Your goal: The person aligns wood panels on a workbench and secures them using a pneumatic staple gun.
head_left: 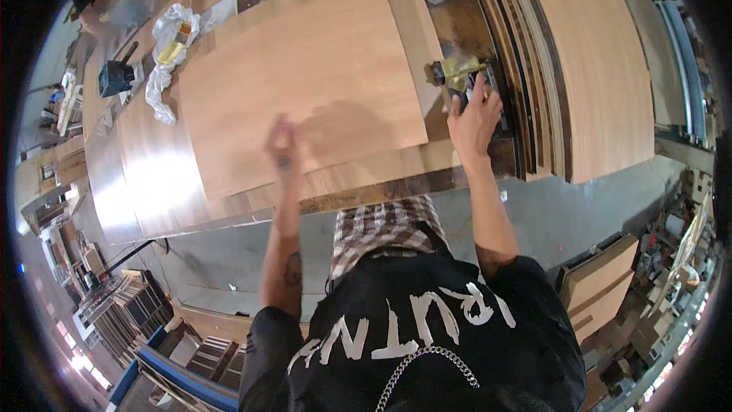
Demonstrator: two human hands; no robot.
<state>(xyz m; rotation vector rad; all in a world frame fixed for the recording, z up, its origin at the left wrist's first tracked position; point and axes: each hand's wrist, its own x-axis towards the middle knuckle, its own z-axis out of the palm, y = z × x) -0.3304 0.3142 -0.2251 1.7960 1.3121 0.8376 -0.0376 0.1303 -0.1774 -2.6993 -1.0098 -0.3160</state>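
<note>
A: How far along does the work stand?

B: The thin wooden panel (305,69) lies flat on the table (381,192), overlapping a second board (414,30) that shows along its right edge; the laying-out appears done. No tape is visible on the panel's upper face, so any taping is presumably left. Fastening underneath cannot be told.

A: And the hands?

B: The right hand (474,122) is toward the table's right end, fingers partly spread, thumb and forefinger at a yellowish tape roll (461,67); whether they grip or only touch it is unclear. The left hand (282,145), blurred, is above the panel's near part, fingers apparently curled; whether it holds anything cannot be told.

A: Where do the things lie relative to them?

B: The roll is at the right fingertips, between the panel and the stack of boards (610,69). The panel extends beyond the left hand toward the table's far edge; its near right corner lies just left of the right wrist.
</note>
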